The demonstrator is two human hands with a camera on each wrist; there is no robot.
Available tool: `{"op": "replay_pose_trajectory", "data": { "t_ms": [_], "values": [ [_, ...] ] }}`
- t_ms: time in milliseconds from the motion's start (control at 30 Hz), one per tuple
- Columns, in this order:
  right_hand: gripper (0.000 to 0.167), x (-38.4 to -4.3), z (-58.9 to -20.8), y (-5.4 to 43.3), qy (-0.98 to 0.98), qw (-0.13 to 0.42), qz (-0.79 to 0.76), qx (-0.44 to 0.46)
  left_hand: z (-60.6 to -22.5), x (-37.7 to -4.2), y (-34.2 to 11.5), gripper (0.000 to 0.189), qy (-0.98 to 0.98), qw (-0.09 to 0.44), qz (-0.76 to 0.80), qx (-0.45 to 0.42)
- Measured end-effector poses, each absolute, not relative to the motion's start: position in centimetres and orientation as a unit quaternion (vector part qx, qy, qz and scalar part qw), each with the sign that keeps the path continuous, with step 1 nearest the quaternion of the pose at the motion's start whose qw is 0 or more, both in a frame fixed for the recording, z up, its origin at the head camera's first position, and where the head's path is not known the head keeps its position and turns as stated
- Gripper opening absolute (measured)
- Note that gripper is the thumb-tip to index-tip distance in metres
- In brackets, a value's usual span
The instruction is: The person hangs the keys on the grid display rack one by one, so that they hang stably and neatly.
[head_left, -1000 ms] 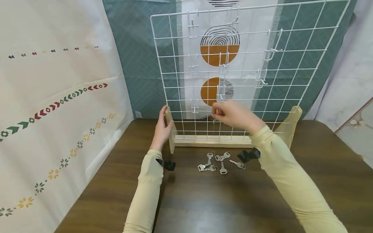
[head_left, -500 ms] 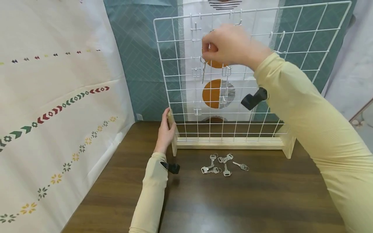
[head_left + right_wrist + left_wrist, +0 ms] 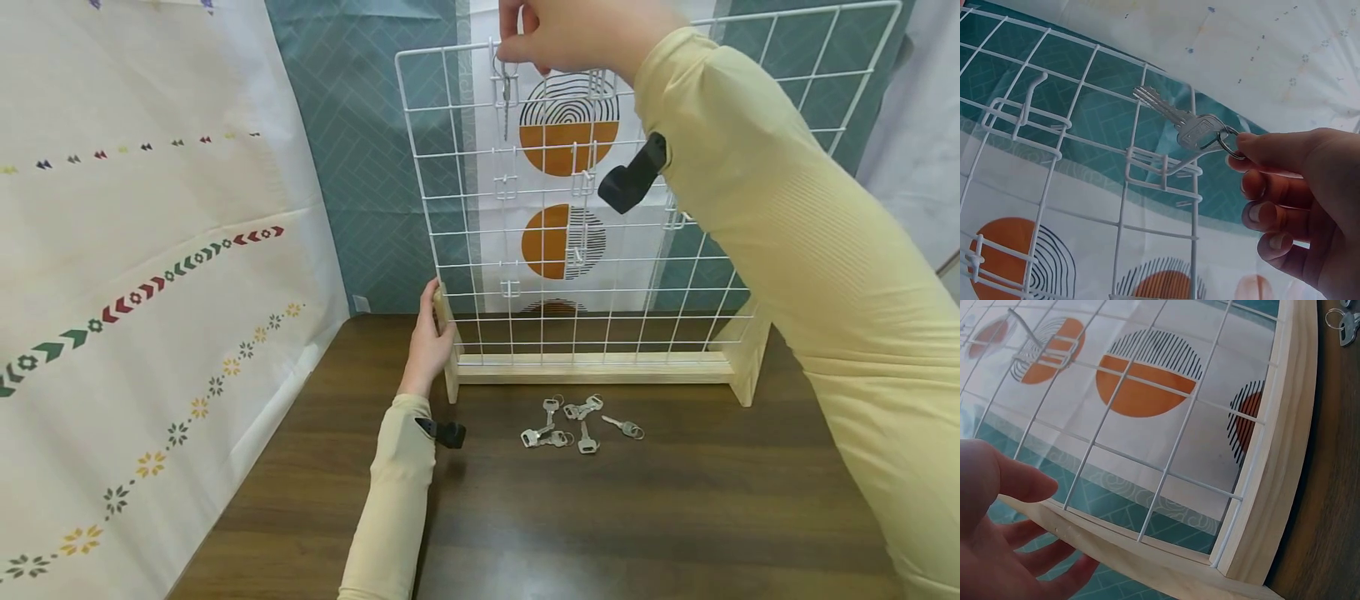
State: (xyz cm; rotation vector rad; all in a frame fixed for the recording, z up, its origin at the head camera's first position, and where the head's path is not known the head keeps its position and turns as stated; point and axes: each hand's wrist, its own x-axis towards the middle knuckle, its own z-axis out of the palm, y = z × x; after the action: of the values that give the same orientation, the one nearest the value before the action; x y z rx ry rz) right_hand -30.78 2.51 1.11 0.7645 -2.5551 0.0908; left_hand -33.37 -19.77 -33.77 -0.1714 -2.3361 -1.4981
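My right hand pinches a split ring between thumb and forefinger, the other fingers loosely bent. A silver key dangles from that ring, beside the upper-left hook of a white wire grid panel. In the right wrist view the hook's upturned tip overlaps the ring and key head. My left hand holds the left wooden upright of the panel's stand. Seen from the left wrist, its thumb is on the grid side and the fingers pass behind the wood.
Several loose keys with rings lie on the brown table in front of the stand's wooden base. More white hooks sit on the grid. A patterned cloth hangs at the left.
My right hand has carried the key up from the lower middle of the grid to the upper-left hook. The left hand keeps its hold on the upright.
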Motion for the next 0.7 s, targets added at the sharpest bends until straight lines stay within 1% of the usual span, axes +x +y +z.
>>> {"op": "replay_pose_trajectory", "data": {
  "t_ms": [167, 367, 533, 700],
  "values": [
    [0.036, -31.0, 1.0, 2.7, -0.937, 0.221, 0.028, 0.268, -33.7, -33.4, -19.3, 0.074, -0.830, 0.174, -0.527, -0.060],
    [0.037, -31.2, 0.9, 3.3, -0.941, 0.219, 0.036, 0.255, -33.6, -33.6, -18.9, 0.075, -0.831, 0.161, -0.528, -0.067],
    [0.041, -31.0, 0.9, 3.3, -0.940, 0.234, 0.042, 0.243, -33.2, -33.6, -19.0, 0.076, -0.834, 0.164, -0.522, -0.073],
    [0.041, -30.8, 0.9, 3.0, -0.926, 0.266, 0.030, 0.267, -32.7, -33.4, -19.1, 0.076, -0.838, 0.170, -0.514, -0.074]
  ]
}}
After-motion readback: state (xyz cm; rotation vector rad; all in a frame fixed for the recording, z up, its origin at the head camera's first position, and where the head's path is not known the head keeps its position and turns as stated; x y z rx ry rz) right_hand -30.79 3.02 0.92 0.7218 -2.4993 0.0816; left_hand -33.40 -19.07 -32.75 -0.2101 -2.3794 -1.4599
